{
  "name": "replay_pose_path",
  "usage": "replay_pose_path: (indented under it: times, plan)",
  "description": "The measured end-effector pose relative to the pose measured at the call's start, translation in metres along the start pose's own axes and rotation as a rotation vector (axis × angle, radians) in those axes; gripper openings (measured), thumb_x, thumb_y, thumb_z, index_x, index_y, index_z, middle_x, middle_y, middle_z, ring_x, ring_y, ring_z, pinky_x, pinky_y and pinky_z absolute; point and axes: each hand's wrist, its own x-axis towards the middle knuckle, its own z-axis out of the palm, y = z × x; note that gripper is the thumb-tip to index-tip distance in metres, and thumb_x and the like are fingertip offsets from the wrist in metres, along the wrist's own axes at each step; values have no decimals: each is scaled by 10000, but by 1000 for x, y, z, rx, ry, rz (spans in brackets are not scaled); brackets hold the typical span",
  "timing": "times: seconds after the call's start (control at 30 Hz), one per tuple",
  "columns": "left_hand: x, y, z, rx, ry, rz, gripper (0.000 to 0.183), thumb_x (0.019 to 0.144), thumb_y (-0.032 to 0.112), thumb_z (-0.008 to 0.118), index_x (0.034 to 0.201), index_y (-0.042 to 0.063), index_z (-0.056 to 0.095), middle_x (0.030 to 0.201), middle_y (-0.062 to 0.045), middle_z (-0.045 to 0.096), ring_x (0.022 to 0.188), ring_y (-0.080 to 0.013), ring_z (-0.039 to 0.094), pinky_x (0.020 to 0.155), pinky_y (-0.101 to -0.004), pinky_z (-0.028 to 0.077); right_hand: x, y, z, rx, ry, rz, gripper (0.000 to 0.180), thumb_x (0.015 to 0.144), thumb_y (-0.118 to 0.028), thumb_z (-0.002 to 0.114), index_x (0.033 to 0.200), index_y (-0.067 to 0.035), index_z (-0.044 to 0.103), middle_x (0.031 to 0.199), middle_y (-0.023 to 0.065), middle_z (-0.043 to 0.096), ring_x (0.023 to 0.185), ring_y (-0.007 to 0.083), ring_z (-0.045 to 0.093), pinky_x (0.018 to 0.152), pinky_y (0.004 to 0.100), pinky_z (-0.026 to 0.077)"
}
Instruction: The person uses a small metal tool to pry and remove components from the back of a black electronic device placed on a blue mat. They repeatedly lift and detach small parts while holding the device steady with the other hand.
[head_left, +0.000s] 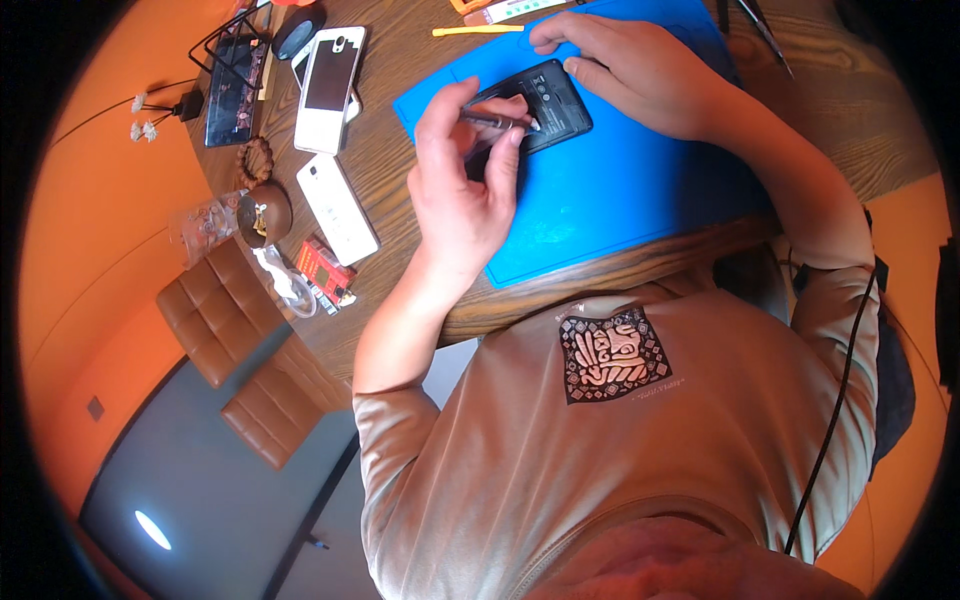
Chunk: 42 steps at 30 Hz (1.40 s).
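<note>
A dark smartphone with its back cover off (559, 112) lies on a blue work mat (615, 187), showing printed writing inside. My left hand (465, 187) holds a slim dark pen-shaped tool (491, 120) between thumb and fingers, its tip over the phone's inside. That hand hides the phone's lower left part. At the phone's upper right edge is my right hand (637, 71), fingers bent and thumb apart, the thumb tip at the phone's corner. Nothing shows in its grasp. A yellow plastic stick (476, 31) lies at the mat's upper edge.
White phones or phone covers (330, 90) (337, 210) lie to the left on the wooden table. Near them are a phone in a wire stand (231, 97), a bead bracelet (255, 161), a brown bowl (271, 214) and a red box (322, 266). A thin metal tool (765, 34) lies upper right.
</note>
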Motion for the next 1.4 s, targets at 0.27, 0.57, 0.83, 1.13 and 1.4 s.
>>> replay_pose_path:
  times: [0.27, 0.57, 0.83, 1.13, 1.4]
  plan:
    - [-20, -8, -1, 20, -14, 34, 645, 1061, -88, 698, 1583, 54, 346, 1263, -249, 758, 1143, -300, 790, 1025, -407, 638, -3, 0, -2, -82, -37, -64, 288, 1035, -151, 691, 1305, -71, 630, 1189, 180, 745, 1083, 405, 746, 873, 498, 604]
    - [-21, -13, 4, -4, 1, 91, 644, 1060, -93, 697, 1580, 57, 347, 1269, -258, 755, 1162, -315, 788, 1022, -416, 643, -1, -3, -5, -79, -81, -74, 331, 1016, -197, 737, 1300, -66, 628, 1218, 178, 723, 1104, 389, 734, 867, 488, 590]
    - [-20, -15, 9, 9, 71, 121, 585, 1028, -75, 753, 1522, -25, 444, 1167, -228, 789, 1127, -304, 815, 948, -367, 664, -2, -3, -7, -105, -77, -111, 330, 1012, -202, 748, 1286, -58, 633, 1235, 172, 707, 1100, 376, 733, 859, 468, 594]
    - [-19, -10, 3, 197, -31, 200, 669, 1039, -90, 730, 1594, 42, 380, 1234, -258, 783, 1112, -322, 814, 957, -411, 661, -2, -3, -7, -100, -83, -109, 334, 1002, -195, 755, 1280, -58, 633, 1253, 172, 708, 1106, 377, 734, 875, 473, 596]
    - [-3, -3, 4, 432, -16, 500, 662, 907, -63, 860, 1507, -12, 586, 1110, -176, 833, 916, -310, 829, 774, -390, 661, -8, 2, 2, -207, -126, -188, 551, 889, -171, 854, 1386, -65, 642, 1443, 148, 670, 1277, 375, 683, 1043, 469, 557]
